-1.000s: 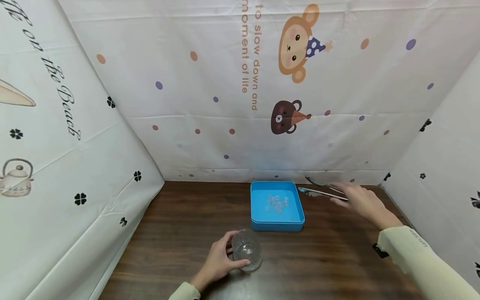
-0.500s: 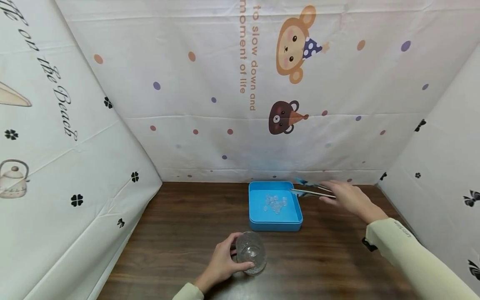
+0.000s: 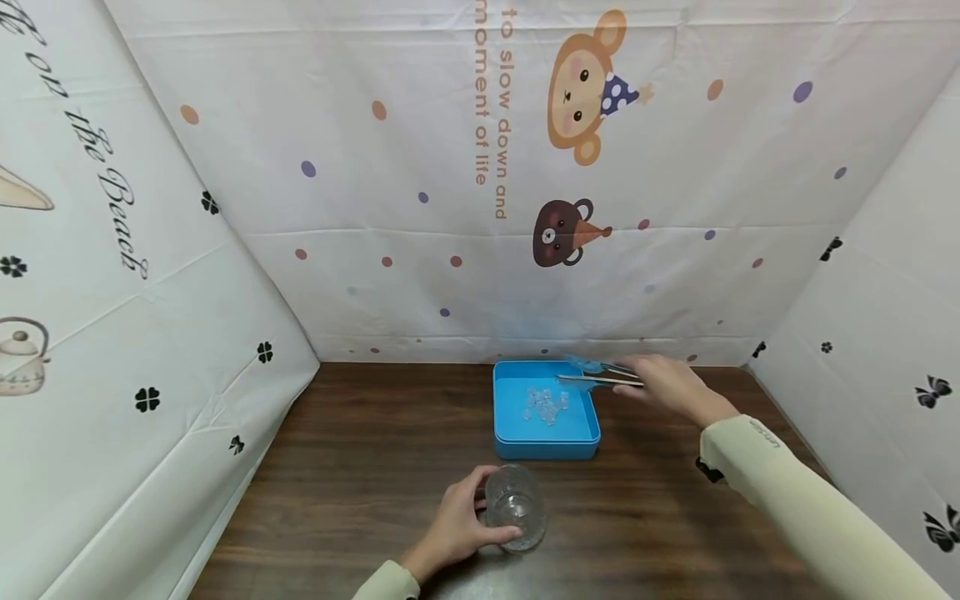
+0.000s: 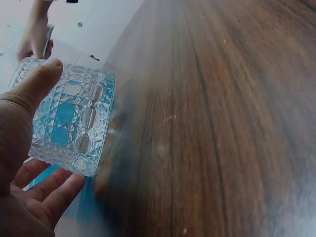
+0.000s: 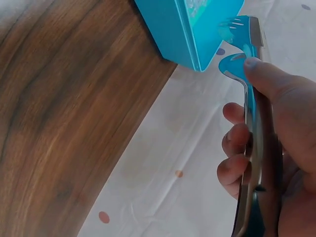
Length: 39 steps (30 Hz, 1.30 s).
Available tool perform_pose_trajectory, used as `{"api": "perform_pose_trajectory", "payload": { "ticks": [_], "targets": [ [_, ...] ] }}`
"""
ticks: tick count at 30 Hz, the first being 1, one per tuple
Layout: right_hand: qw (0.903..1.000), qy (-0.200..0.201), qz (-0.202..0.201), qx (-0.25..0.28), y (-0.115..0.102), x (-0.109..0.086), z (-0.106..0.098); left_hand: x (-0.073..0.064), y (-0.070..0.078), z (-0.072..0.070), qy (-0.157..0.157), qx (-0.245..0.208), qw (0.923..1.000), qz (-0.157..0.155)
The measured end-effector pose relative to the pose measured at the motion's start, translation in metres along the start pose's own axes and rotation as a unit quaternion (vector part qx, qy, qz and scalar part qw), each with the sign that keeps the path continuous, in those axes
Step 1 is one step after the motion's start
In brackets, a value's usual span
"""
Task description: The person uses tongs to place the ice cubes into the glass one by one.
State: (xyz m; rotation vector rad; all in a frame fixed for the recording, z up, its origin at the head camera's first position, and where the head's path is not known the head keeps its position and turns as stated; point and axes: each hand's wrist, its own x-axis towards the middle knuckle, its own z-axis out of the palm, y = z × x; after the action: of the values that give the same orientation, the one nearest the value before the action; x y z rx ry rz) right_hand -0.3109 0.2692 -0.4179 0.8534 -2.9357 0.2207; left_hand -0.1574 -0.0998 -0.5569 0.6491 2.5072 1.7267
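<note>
Head cam's lit pretty evenly, just a pale glare patch on the wooden table (image 3: pixel 360 450) at the bottom edge and a soft shadow near the right sleeve (image 3: pixel 795 492). Left wrist's hazier, with a blurry dark smear beside the glass (image 4: pixel 69 118) and a shiny lower-right corner.

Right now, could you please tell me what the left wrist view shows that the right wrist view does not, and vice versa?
Only left wrist: the left hand and the glass.
Only right wrist: the tong tips and clear pieces.
Both: the right hand, tray, table and cloth; in the left wrist view, the right hand is small and the tray only patches of blue.
</note>
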Motion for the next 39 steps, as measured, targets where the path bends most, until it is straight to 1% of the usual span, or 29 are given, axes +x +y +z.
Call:
{"api": "perform_pose_trajectory", "payload": {
  "ticks": [7,12,16,25,30,35,39],
  "targets": [
    [1.0,-0.007,-0.006,-0.002,-0.007,0.014,0.005,0.001,0.004,0.009,-0.012,-0.007,0.9999,0.009],
    [0.9998,-0.013,-0.015,-0.006,-0.012,0.023,0.01,0.002,0.007,0.013,-0.021,-0.011,0.9996,0.013],
    [0.9994,-0.021,-0.024,-0.015,-0.017,0.029,0.013,0.002,0.008,0.013,-0.021,-0.008,0.9997,0.013],
    [0.9979,-0.056,-0.026,-0.02,-0.025,0.042,0.017,0.003,0.007,0.014,-0.022,-0.007,0.9997,0.009],
    [0.9976,-0.061,-0.03,-0.01,-0.027,0.047,0.019,0.002,0.008,0.015,-0.024,-0.007,0.9997,0.006],
    [0.997,-0.065,-0.039,-0.016,-0.029,0.05,0.022,0.002,0.008,0.015,-0.025,-0.009,0.9996,0.009],
    [0.9968,-0.07,-0.035,-0.017,-0.03,0.051,0.025,0.002,0.008,0.015,-0.023,-0.008,0.9996,0.012]
  ]
}}
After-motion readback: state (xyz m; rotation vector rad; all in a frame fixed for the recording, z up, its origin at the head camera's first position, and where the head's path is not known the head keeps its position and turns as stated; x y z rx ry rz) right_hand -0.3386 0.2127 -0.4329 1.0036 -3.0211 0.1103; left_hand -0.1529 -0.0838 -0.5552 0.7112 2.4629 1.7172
